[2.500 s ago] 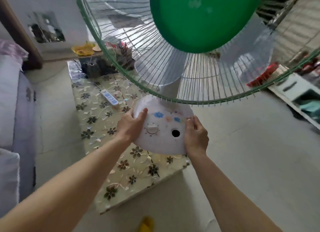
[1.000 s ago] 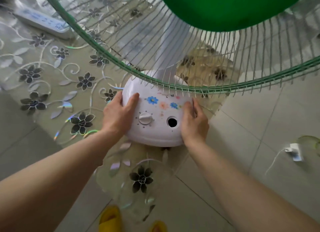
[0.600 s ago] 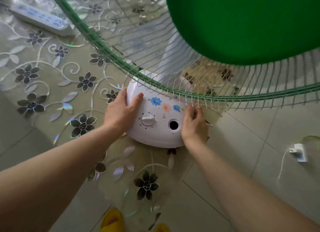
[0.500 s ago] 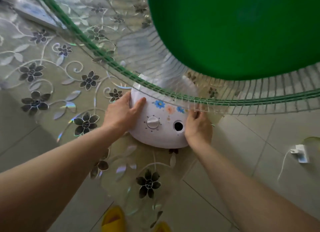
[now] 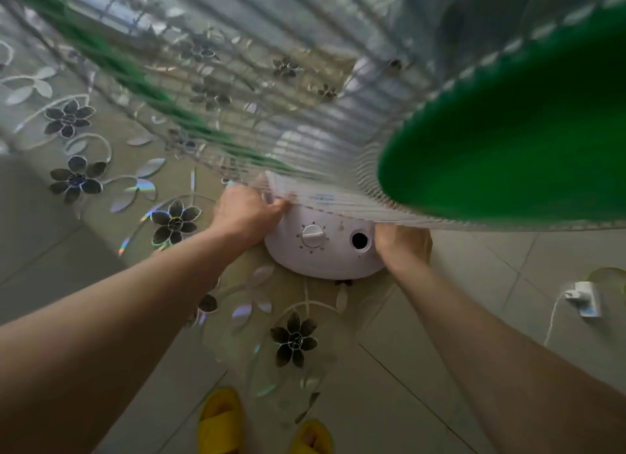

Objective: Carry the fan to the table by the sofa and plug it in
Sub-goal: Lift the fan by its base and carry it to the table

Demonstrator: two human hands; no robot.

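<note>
Two hands grip the fan's base point(image 5: 325, 250) in the single head view: the left hand point(image 5: 245, 213) is clasped on its left edge, the right hand point(image 5: 403, 247) on its right edge, partly hidden under the grille. The white base sits at the near corner of the tabletop point(image 5: 101, 142), which wears a clear floral cover; whether its full weight is down I cannot tell. The wire grille point(image 5: 237, 91) and green hub point(image 5: 508, 142) loom close to the camera and are smeared by motion. A white plug point(image 5: 582, 298) with its cord lies on the tiled floor point(image 5: 474, 318) to the right, well apart from the fan. Yellow slippers point(image 5: 222, 419) show below.

Risk, as I judge it: the base stands very near the tabletop corner, so letting go early or a slip on the glossy cover could tip the top-heavy fan onto the floor. The trailing cord could also snag a foot.

No brand or readable writing shows; the dial point(image 5: 312, 235) carries only tick marks.
</note>
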